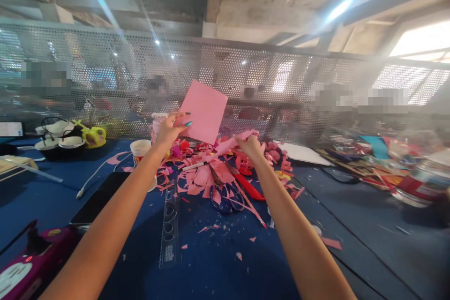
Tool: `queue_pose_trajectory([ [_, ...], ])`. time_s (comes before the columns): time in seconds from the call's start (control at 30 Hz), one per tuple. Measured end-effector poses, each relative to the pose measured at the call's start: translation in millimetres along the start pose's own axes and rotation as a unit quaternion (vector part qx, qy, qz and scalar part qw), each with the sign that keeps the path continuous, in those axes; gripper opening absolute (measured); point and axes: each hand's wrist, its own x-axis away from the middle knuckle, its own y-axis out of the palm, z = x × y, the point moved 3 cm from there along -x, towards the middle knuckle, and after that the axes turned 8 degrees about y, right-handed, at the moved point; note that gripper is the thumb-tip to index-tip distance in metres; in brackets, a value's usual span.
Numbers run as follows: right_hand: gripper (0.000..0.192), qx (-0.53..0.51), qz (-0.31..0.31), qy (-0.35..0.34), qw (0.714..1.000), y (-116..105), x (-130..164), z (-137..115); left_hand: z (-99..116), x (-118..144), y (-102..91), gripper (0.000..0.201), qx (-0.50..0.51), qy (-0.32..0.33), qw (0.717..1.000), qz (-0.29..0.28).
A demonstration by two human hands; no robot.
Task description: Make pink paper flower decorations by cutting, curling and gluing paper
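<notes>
The pink paper sheet [205, 111] hangs raised above the bench [351, 225], tilted, over the heap of pink paper scraps [211, 173]. Your left hand [172, 127] pinches its lower left edge, fingers closed on the sheet. Your right hand [249, 144] rests lower, fingers clenched on a pink strip [230, 141] from the heap. Keep the pinch near the edge so the sheet stays flat, and hold the strip taut. Blue-handled scissors [225, 197], a clear ruler [169, 225] and a paper cup [140, 148] lie near the heap.
</notes>
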Motion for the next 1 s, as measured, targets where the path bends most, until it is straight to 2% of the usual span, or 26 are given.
queue_pose_trajectory([
  [0.2,0.053,-0.106,0.042,0.021,0.993,-12.6,4.3,-13.0,13.5,3.9,7.2,0.042,0.042,0.003,0.999,-0.018],
  [0.33,0.065,-0.195,0.019,0.003,0.981,-9.9,4.3,-23.7,22.4,8.1,11.8,0.043,0.063,0.003,0.997,-0.038],
  [0.43,0.064,-0.260,-0.019,-0.025,0.965,-2.0,9.6,-33.0,28.7,10.1,14.0,0.047,0.081,0.006,0.995,-0.062],
  [0.53,0.058,-0.305,-0.028,-0.044,0.951,3.7,15.8,-38.3,35.6,12.1,17.4,0.051,0.095,-0.010,0.987,-0.130],
  [0.63,0.053,-0.328,-0.014,-0.047,0.943,3.6,16.5,-37.0,35.2,13.8,19.1,0.043,0.048,-0.050,0.979,-0.190],
  [0.73,0.049,-0.333,0.011,-0.040,0.942,-2.6,11.2,-30.7,25.2,12.7,13.5,0.021,-0.025,-0.093,0.983,-0.157],
  [0.8,0.048,-0.328,0.029,-0.032,0.944,-8.8,6.6,-25.6,18.3,11.9,8.1,0.013,-0.074,-0.105,0.983,-0.131],
  [0.87,0.046,-0.318,0.041,-0.025,0.947,-15.4,2.9,-21.5,14.6,12.2,4.1,0.009,-0.123,-0.104,0.978,-0.133],
  [1.0,0.039,-0.286,0.025,-0.021,0.958,-27.1,3.1,-19.8,17.3,16.4,4.6,0.009,-0.187,-0.089,0.957,-0.201],
])
